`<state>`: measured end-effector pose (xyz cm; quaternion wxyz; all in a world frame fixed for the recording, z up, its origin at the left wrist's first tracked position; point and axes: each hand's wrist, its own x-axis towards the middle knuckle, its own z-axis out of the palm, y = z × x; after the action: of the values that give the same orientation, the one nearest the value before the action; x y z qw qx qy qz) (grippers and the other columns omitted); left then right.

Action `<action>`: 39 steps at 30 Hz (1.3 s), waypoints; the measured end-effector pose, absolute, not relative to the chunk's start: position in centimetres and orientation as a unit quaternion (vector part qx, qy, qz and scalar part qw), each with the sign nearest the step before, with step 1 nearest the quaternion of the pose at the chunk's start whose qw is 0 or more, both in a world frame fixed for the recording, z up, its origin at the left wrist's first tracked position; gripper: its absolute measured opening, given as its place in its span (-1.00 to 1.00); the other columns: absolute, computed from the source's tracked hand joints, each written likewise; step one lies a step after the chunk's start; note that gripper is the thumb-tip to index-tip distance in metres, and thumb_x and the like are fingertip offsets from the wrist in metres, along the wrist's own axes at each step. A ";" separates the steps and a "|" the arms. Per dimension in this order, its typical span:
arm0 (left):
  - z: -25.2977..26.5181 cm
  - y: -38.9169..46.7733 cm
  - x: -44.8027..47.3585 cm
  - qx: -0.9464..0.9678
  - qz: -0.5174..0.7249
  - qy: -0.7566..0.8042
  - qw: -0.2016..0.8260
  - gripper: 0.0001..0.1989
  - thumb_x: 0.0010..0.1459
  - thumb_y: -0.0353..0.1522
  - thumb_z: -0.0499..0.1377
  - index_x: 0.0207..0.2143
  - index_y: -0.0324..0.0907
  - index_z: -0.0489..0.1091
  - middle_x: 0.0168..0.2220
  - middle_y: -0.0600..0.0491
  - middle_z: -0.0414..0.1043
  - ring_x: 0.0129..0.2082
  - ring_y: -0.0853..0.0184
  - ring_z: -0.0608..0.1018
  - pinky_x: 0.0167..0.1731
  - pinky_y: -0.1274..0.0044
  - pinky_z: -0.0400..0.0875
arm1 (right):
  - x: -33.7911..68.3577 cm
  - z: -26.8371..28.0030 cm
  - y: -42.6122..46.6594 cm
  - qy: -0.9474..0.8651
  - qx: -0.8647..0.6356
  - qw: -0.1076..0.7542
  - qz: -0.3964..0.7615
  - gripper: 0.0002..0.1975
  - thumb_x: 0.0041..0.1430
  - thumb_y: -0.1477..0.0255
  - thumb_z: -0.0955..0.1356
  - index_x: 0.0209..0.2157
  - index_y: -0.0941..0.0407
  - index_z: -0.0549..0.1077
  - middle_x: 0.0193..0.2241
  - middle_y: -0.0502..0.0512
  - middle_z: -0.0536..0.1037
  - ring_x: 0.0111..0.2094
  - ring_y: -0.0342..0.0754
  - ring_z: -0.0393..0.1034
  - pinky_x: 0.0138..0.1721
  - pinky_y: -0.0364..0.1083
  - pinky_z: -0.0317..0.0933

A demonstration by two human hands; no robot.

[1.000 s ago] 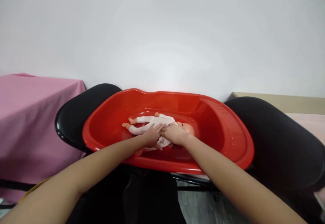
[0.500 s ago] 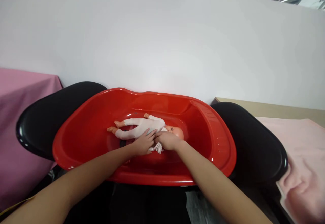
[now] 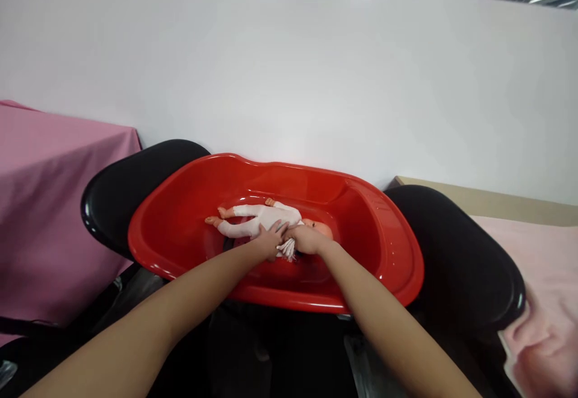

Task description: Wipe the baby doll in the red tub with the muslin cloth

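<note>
A doll (image 3: 259, 220) in white lies on its back in the red tub (image 3: 180, 229), long axis running left-right, feet left and head right. The left hand (image 3: 269, 242) rests flat and open on its belly; the right hand (image 3: 306, 239), nearer the head, is closed on a bunched white cloth (image 3: 287, 247) at its chest. The right hand hides most of the head, and I can't tell whether the cloth is loose or part of its clothing.

Both bare forearms stretch forward and converge, wrists nearly straight. The left hand (image 3: 270, 240) lies palm down with fingers (image 3: 280, 227) spread flat and pointing forward-right. The right hand (image 3: 307, 239) sits just beside it, knuckles up, fingers curled under
</note>
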<state>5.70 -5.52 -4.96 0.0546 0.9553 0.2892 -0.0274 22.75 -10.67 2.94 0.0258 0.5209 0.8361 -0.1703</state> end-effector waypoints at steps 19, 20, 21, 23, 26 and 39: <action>-4.8 -4.5 1.9 0.971 0.105 0.195 0.094 -0.43 0.18 -0.52 0.02 0.22 -0.29 0.48 0.30 -0.21 0.43 0.44 -0.03 0.26 0.45 0.07 -0.17 | 22.5 5.3 -11.3 0.754 0.654 -0.029 -0.052 -0.75 0.43 0.34 0.31 0.06 0.10 0.45 0.07 0.23 0.54 -0.02 0.08 0.46 -0.10 -0.04 0.27; -4.9 -4.5 2.0 0.966 0.122 0.209 0.096 -0.43 0.18 -0.53 0.00 0.22 -0.33 0.46 0.29 -0.23 0.42 0.42 -0.03 0.28 0.44 0.05 -0.17 | 22.2 5.3 -11.2 0.763 0.645 -0.033 -0.033 -0.77 0.46 0.36 0.28 0.06 0.11 0.44 0.07 0.24 0.53 0.01 0.08 0.44 -0.08 -0.03 0.26; -5.0 -4.5 2.1 0.960 0.136 0.223 0.101 -0.45 0.19 -0.54 0.01 0.20 -0.37 0.46 0.29 -0.25 0.42 0.40 -0.04 0.30 0.44 0.05 -0.17 | 21.9 5.3 -11.1 0.775 0.631 -0.028 -0.014 -0.78 0.49 0.40 0.25 0.05 0.12 0.44 0.08 0.25 0.52 0.03 0.07 0.42 -0.05 -0.03 0.25; -5.4 -4.3 2.6 0.953 0.143 0.241 0.114 -0.55 0.23 -0.52 0.05 0.12 -0.39 0.50 0.27 -0.26 0.43 0.36 -0.04 0.34 0.44 0.08 -0.12 | 21.3 4.8 -11.0 0.808 0.589 0.007 0.013 -0.76 0.51 0.48 0.20 0.02 0.13 0.47 0.08 0.27 0.51 0.07 0.08 0.39 0.00 0.00 0.24; -6.2 -3.6 2.9 0.958 0.125 0.244 0.081 -0.61 0.31 -0.48 0.07 0.13 -0.34 0.50 0.29 -0.25 0.42 0.36 -0.01 0.33 0.42 0.12 -0.01 | 21.0 3.2 -11.2 0.844 0.529 0.082 0.021 -0.75 0.48 0.56 0.22 -0.01 0.15 0.51 0.09 0.28 0.51 0.09 0.11 0.39 0.06 0.05 0.24; -4.7 -2.0 2.9 0.928 0.177 0.323 0.049 -0.58 0.43 -0.51 -0.04 0.21 -0.27 0.45 0.27 -0.15 0.45 0.24 0.10 0.45 0.30 0.31 0.26 | 22.4 1.0 -13.0 0.869 0.426 0.249 -0.024 -0.80 0.39 0.49 0.38 -0.02 0.16 0.62 -0.05 0.27 0.67 0.00 0.12 0.55 0.09 0.06 0.29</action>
<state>2.92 -2.01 -4.74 0.0492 0.9284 0.3234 0.1765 22.43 -13.05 1.04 0.2491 0.4263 0.8693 -0.0240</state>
